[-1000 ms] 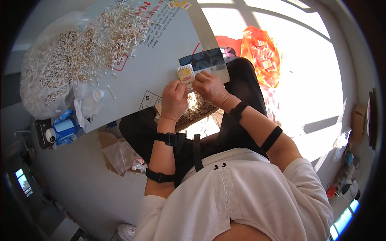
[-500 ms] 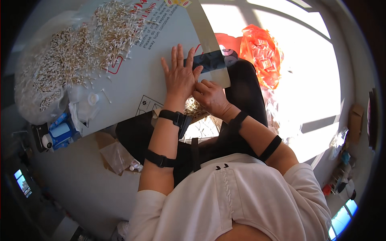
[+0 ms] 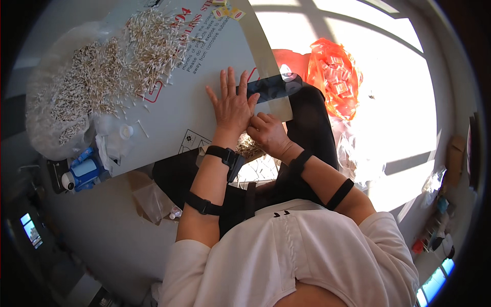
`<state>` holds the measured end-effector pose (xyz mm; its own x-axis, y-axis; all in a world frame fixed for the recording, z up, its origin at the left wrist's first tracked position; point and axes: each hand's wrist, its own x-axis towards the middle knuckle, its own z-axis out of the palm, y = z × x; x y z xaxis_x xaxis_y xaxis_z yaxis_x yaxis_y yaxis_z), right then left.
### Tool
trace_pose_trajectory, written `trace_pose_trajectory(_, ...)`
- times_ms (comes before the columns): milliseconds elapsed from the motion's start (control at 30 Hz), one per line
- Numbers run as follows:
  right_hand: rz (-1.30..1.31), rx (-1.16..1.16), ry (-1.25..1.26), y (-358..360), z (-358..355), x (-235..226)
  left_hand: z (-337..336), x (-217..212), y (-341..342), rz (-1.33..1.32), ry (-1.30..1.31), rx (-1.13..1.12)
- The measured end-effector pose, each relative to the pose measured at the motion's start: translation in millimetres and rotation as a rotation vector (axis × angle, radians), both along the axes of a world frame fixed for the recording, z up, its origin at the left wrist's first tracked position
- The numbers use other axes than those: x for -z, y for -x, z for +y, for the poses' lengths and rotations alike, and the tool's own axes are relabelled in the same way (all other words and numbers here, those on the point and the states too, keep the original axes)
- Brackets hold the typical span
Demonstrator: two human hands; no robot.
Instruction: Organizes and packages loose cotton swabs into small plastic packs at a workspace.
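Observation:
My left hand [image 3: 232,105] lies flat on a white printed board [image 3: 189,110], palm down and fingers spread. Its fingertips point toward a dark glossy strip [image 3: 273,87] at the board's right edge. My right hand [image 3: 268,133] sits just below the left thumb, touching it, with the fingers curled in; nothing shows between them. A big heap of cotton swabs [image 3: 117,66] covers the board's far left part. Both forearms wear black straps.
An orange plastic bag of small packets [image 3: 335,77] lies to the right of the board. A blue and white object [image 3: 84,171] and a crumpled clear bag [image 3: 153,197] sit at the lower left. More swabs [image 3: 250,148] show under my wrists.
Both hands held a small pale packet at the board's edge a second ago. My left hand has since spread flat on the board, and my right hand has dropped beside its thumb.

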<state>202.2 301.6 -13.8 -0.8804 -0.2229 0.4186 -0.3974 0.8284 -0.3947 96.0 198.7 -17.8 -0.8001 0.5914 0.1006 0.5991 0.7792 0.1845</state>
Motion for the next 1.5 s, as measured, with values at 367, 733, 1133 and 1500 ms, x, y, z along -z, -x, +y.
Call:
trace_pose_trajectory(367, -0.052, 0.058, 0.09, 2.4, -2.0, 3.3, -30.9, 2.9, -0.1, 0.035, -0.517, -0.066)
trace_pose_trajectory(733, 0.013, 0.04, 0.172, 5.8, -3.3, -13.2, -55.4, -19.8, 7.1, -1.201, -0.975, -0.607)
trace_pose_trajectory(1133, -0.405, 0.084, 0.994, 3.5, 13.0, -72.5, -59.2, -80.0, -51.9, -0.781, -1.279, -0.127)
trace_pose_trajectory(1500, -0.221, -0.061, 1.146, -6.3, 4.7, -97.9, -53.9, -141.8, -56.2, -0.353, -1.042, 0.211)
